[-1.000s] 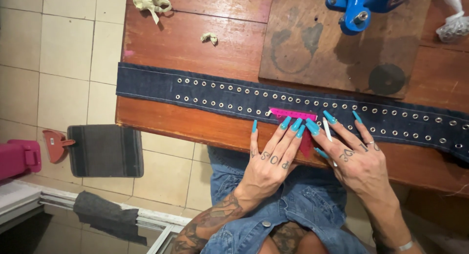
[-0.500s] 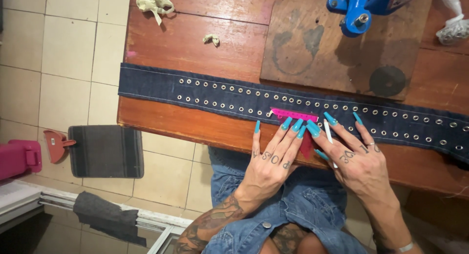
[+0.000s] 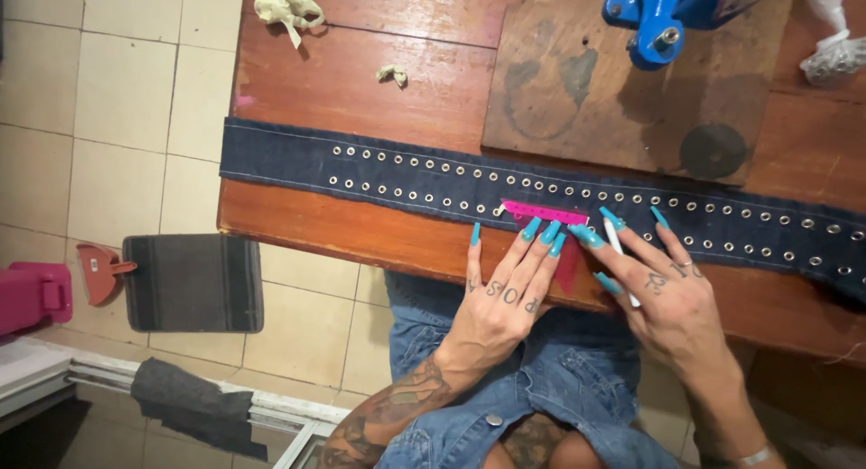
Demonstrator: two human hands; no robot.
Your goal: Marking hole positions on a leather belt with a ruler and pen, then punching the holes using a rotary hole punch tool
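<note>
Pressing left hand (image 3: 505, 298) steadies pink ruler (image 3: 544, 213) on denim strip (image 3: 298, 159).

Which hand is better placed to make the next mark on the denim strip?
The right hand: it holds the white marker, tip near the pink ruler on the denim strip. The left hand presses the ruler flat.
</note>
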